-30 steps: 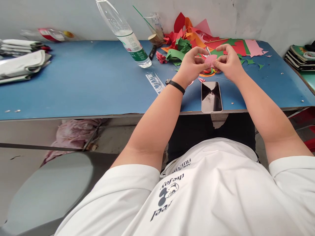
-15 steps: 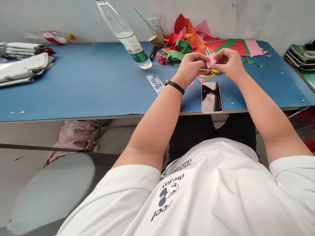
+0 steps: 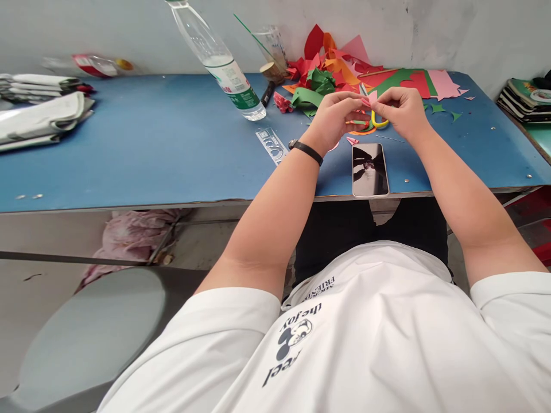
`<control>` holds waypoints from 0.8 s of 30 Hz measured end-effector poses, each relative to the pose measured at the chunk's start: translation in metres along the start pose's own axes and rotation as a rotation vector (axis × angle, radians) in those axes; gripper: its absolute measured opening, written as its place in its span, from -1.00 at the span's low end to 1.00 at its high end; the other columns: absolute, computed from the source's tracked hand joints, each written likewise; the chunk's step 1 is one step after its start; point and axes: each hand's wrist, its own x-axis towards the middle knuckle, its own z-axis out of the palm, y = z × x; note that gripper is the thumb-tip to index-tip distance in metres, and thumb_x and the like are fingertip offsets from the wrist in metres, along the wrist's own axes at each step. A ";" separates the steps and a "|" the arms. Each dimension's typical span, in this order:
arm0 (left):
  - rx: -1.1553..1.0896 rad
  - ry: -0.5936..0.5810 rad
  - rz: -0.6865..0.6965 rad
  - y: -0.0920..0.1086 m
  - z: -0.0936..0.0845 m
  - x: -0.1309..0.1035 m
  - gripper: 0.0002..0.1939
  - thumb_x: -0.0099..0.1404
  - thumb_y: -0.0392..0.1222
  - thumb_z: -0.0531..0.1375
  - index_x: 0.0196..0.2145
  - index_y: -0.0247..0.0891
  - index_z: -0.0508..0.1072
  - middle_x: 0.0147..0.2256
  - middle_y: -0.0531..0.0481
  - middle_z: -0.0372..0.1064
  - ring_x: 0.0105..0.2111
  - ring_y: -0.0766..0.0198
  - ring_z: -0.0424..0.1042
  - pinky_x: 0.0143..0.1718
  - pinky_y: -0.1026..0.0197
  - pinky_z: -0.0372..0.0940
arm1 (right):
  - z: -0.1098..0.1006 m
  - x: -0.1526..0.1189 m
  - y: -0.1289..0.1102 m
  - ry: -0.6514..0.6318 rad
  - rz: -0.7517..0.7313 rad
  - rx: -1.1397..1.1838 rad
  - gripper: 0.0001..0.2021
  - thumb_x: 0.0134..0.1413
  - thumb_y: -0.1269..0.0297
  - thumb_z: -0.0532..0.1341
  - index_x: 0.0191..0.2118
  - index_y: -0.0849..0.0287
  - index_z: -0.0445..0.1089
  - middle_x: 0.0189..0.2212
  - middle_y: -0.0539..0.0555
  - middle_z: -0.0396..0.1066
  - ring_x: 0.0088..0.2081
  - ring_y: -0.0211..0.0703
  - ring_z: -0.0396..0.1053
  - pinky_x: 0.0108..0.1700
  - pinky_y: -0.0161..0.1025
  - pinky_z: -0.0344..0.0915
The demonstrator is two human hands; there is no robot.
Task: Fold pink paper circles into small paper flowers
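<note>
A small piece of pink paper (image 3: 372, 97) is held between my two hands, just above the blue table (image 3: 172, 155). My left hand (image 3: 338, 117), with a black band at its wrist, pinches the paper's left side, where a darker pink curled edge shows. At its right side, the thumb and fingers of my right hand (image 3: 402, 112) are closed on the same paper. Scissors (image 3: 379, 121) with yellow handles lie beneath and behind the hands, partly hidden. A small folded pink paper piece (image 3: 352, 140) rests on the table below my left hand.
A phone (image 3: 370, 170) lies at the front edge. Left of my forearm are a clear stencil ruler (image 3: 271, 144) and a tall plastic bottle (image 3: 232, 80). Crumpled coloured paper scraps (image 3: 329, 63) pile against the wall. Folded newspapers (image 3: 43, 120) sit far left, stacked books (image 3: 523, 100) far right.
The pink paper has turned from facing me flat to a curled, narrower shape between my fingers. My right hand has shifted slightly, showing more of the yellow scissor handle.
</note>
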 end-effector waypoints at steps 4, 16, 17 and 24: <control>-0.016 -0.015 0.038 -0.001 0.002 -0.001 -0.58 0.45 0.26 0.60 -0.10 -0.07 0.64 -0.12 -0.05 0.71 0.32 -0.31 0.70 0.48 -0.45 0.57 | 0.000 0.001 -0.003 0.014 0.056 0.036 -0.63 0.40 0.52 0.70 -0.36 0.06 0.63 -0.39 -0.02 0.63 -0.30 -0.04 0.60 -0.17 -0.06 0.61; 0.098 0.047 0.050 -0.001 0.004 -0.002 -0.57 0.22 0.05 0.59 0.00 0.19 0.60 -0.34 0.13 0.61 0.11 -0.09 0.57 0.40 -0.35 0.50 | 0.013 0.006 0.032 -0.064 -0.068 0.202 -0.34 0.26 -0.05 0.88 -0.08 -0.05 0.37 -0.31 -0.06 0.62 -0.26 0.00 0.58 -0.08 0.01 0.55; 0.115 0.052 0.051 0.000 0.004 -0.003 -0.60 0.23 0.04 0.59 -0.02 0.18 0.62 -0.34 0.12 0.61 0.08 -0.09 0.58 0.38 -0.35 0.52 | 0.013 0.006 0.033 -0.065 -0.067 0.201 -0.33 0.26 -0.04 0.88 -0.08 -0.06 0.35 -0.31 -0.07 0.61 -0.26 0.00 0.57 -0.08 0.01 0.54; 0.162 0.030 0.039 0.004 0.007 -0.004 -0.70 0.27 0.16 0.59 -0.21 0.20 0.57 -0.31 0.08 0.67 0.27 -0.19 0.58 0.46 -0.38 0.44 | 0.007 0.003 0.028 -0.078 -0.096 0.176 -0.54 0.46 0.56 0.63 -0.10 -0.03 0.36 -0.31 -0.14 0.53 -0.28 -0.12 0.52 -0.10 -0.10 0.51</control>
